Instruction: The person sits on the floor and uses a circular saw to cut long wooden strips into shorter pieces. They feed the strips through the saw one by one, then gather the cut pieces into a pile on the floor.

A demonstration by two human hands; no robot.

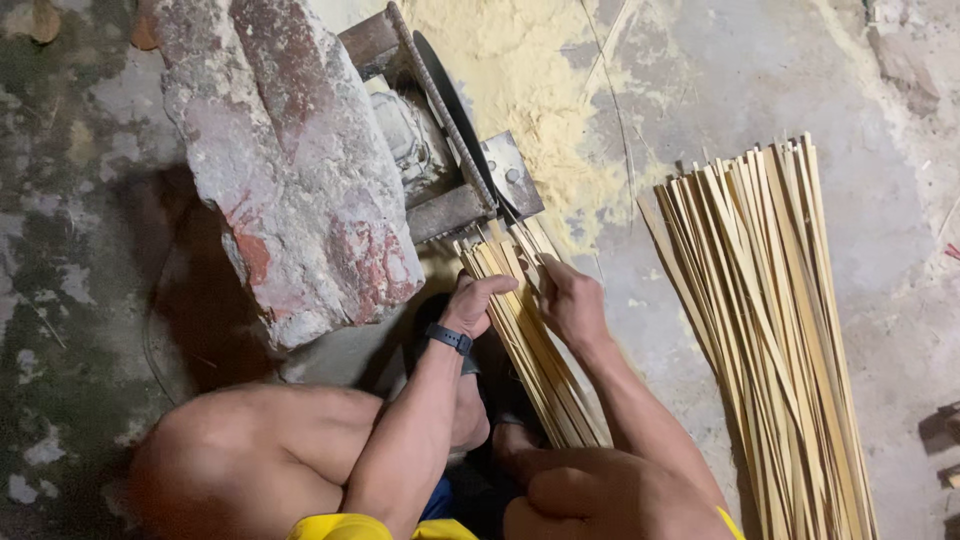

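A bundle of thin pale bamboo strips (535, 350) runs from my lap up toward a small saw machine (450, 150) with a dark round blade. My left hand (475, 303), with a dark band on its wrist, is closed around the left side of the bundle near its top. On the right side of the same bundle, my right hand (570, 300) grips the strips, fingers pressing them. The strip ends lie just below the blade and its metal plate (512, 175).
A large rough stone block (290, 160) with red patches lies on the machine at the left. A bigger pile of bamboo strips (775, 330) lies on the concrete floor to the right. Yellow sawdust (530, 80) covers the floor behind the saw. My bare knees are at the bottom.
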